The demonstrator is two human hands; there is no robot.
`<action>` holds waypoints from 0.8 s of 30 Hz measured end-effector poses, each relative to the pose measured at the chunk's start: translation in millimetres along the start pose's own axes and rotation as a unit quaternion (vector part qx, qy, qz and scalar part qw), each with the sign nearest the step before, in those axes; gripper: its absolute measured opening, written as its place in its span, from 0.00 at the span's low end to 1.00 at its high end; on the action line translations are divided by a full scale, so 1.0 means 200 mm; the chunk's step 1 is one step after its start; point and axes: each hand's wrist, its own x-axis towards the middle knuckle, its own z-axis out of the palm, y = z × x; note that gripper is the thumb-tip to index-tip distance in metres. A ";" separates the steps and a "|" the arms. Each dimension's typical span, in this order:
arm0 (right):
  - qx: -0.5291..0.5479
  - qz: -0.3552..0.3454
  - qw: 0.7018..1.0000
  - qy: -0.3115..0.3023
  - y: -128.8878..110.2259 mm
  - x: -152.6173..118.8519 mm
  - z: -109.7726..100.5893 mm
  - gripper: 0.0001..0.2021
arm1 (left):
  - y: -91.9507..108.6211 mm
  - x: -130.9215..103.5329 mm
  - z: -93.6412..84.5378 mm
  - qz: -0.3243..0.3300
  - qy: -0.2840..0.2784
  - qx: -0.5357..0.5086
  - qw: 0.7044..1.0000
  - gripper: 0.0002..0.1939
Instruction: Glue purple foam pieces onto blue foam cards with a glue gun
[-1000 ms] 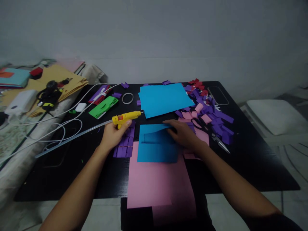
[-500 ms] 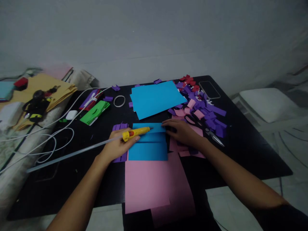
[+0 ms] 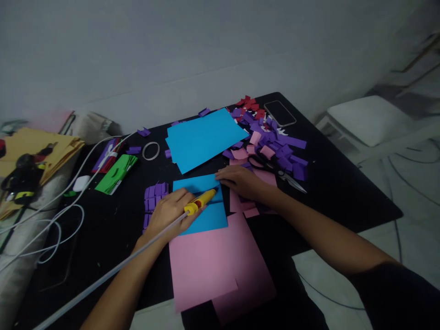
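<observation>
My left hand (image 3: 173, 211) holds a yellow glue gun (image 3: 201, 202) with a long clear stick out of its back. Its dark tip rests at the right part of a creased blue paper (image 3: 202, 222). At that paper's upper right edge lies my right hand (image 3: 240, 181), fingers bent together over the edge; anything pinched there is too small to make out. Pink sheets (image 3: 202, 270) lie under and in front of the blue paper. Purple folded strips (image 3: 154, 197) are left of my left hand.
Large blue sheets (image 3: 206, 137) lie farther back. Scissors (image 3: 287, 178), purple scraps (image 3: 271, 133) and a phone (image 3: 280, 113) are at the right. Green papers (image 3: 117, 174), a ring (image 3: 151, 151), white cables (image 3: 80, 201) and brown envelopes (image 3: 58, 142) are at the left.
The glue gun has turned and its tip has moved down across the blue paper. My left hand now reaches farther over that paper. The whole view has shifted and tilted.
</observation>
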 end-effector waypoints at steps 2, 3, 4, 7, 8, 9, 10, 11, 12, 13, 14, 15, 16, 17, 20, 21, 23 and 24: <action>-0.001 0.000 1.000 -0.004 0.00 0.00 0.00 0.14 | 0.00 -0.01 0.02 -0.007 0.013 0.013 1.000 0.17; -0.002 0.002 1.000 -0.004 -0.01 0.00 0.00 0.14 | -0.01 -0.01 0.03 -0.009 0.016 0.018 1.000 0.17; -0.003 0.005 1.000 -0.004 -0.01 0.00 0.00 0.14 | -0.01 -0.02 0.03 -0.010 0.017 0.021 1.000 0.16; -0.008 0.015 1.000 0.004 -0.02 0.00 0.00 0.13 | -0.02 -0.03 0.05 -0.013 0.012 0.023 1.000 0.16; -0.009 0.018 1.000 0.004 -0.03 0.00 0.00 0.13 | -0.02 -0.03 0.06 -0.014 0.014 0.024 1.000 0.16; -0.009 0.020 1.000 0.003 -0.03 0.00 0.00 0.14 | -0.02 -0.03 0.06 -0.014 0.018 0.026 0.999 0.16; -0.008 0.022 1.000 0.003 -0.03 0.00 0.00 0.14 | -0.02 -0.03 0.06 -0.013 0.024 0.027 0.999 0.17; -0.007 0.023 1.000 0.005 -0.03 0.00 0.01 0.14 | -0.02 -0.03 0.06 -0.011 0.029 0.028 0.999 0.17; -0.006 0.022 1.000 0.009 -0.03 0.00 0.01 0.14 | -0.02 -0.03 0.06 -0.009 0.033 0.029 0.999 0.17; -0.004 0.019 1.000 0.015 -0.02 0.00 0.01 0.13 | -0.02 -0.03 0.07 -0.007 0.036 0.030 0.999 0.18; -0.002 0.015 1.000 0.022 -0.02 0.00 0.01 0.13 | -0.02 -0.03 0.07 -0.004 0.039 0.030 0.999 0.18; 0.001 0.010 1.000 0.027 -0.02 0.00 0.02 0.13 | -0.02 -0.03 0.07 -0.001 0.040 0.029 0.999 0.18; 0.004 0.005 1.000 0.031 -0.01 0.00 0.02 0.13 | -0.02 -0.03 0.07 0.000 0.041 0.029 0.999 0.18; 0.006 0.001 0.999 0.032 -0.01 0.00 0.02 0.12 | -0.03 -0.03 0.08 0.000 0.042 0.028 0.999 0.18; 0.010 -0.002 0.999 0.032 -0.01 0.00 0.02 0.12 | -0.03 -0.03 0.08 0.000 0.046 0.025 0.999 0.19; 0.010 -0.002 0.999 0.033 -0.01 0.00 0.02 0.12 | -0.03 -0.03 0.08 0.000 0.046 0.024 0.999 0.19; 0.011 -0.001 0.999 0.034 -0.01 0.00 0.02 0.12 | -0.03 -0.03 0.09 0.000 0.047 0.022 0.999 0.19; 0.011 0.000 0.999 0.035 -0.02 0.00 0.02 0.12 | -0.03 -0.03 0.09 -0.001 0.048 0.021 0.999 0.19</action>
